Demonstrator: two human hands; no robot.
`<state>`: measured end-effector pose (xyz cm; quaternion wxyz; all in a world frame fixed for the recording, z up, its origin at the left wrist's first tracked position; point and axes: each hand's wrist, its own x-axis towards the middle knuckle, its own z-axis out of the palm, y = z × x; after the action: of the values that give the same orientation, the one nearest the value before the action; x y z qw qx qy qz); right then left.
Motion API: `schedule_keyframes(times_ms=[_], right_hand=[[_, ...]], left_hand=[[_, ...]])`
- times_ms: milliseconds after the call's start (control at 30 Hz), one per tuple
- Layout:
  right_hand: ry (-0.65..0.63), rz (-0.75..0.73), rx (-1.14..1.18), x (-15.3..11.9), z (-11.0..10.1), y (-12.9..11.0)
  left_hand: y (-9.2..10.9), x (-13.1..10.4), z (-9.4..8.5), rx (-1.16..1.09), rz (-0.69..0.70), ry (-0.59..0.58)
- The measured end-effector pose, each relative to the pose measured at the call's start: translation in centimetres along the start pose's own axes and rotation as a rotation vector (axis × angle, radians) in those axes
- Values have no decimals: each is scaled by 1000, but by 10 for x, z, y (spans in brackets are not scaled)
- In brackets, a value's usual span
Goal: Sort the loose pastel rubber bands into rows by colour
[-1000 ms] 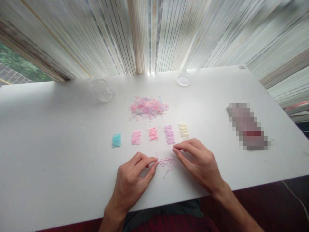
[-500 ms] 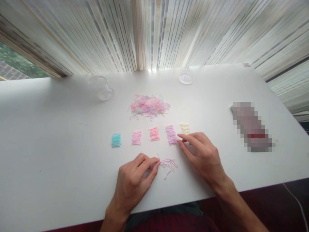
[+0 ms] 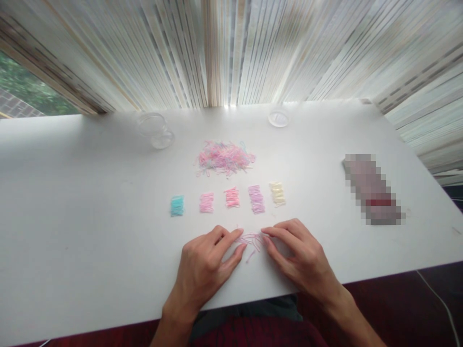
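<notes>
A small loose clump of pink and lilac elastic bands (image 3: 252, 241) lies near the front edge of the white table (image 3: 90, 207). My left hand (image 3: 206, 267) rests just left of it, fingertips touching the bands. My right hand (image 3: 298, 253) sits just right of it, fingertips at the clump's edge. Neither hand visibly grips anything. Beyond the hands runs a row of sorted band piles: teal (image 3: 177, 206), light pink (image 3: 206, 202), deeper pink (image 3: 232, 197), lilac (image 3: 256, 199) and pale yellow (image 3: 277, 193). Farther back lies a mixed heap of bands (image 3: 224, 158).
A clear jar (image 3: 154, 129) lies at the back left and its clear lid (image 3: 278, 117) at the back centre. A blurred-out oblong object (image 3: 372, 189) rests at the right. Striped curtains hang behind the table. A thin cable (image 3: 436, 296) trails off the right front.
My right hand pulled back from the lilac pile toward me and now meets the loose clump. My left hand uncurled its pinch and lies flatter against the bands.
</notes>
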<state>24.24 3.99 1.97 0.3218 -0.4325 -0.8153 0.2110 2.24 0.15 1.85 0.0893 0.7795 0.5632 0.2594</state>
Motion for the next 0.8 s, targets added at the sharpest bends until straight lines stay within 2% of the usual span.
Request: schedule_keyframes(times_ms=[200, 600, 800], right_hand=[[-98, 16, 4, 0, 1, -4], [-71, 86, 134, 2, 9, -11], [-103, 88, 198, 2, 7, -12]], left_hand=[[-1, 0, -1, -33, 33, -10], [-1, -1, -3, -139, 6, -10], [-4, -3, -1, -149, 28, 38]])
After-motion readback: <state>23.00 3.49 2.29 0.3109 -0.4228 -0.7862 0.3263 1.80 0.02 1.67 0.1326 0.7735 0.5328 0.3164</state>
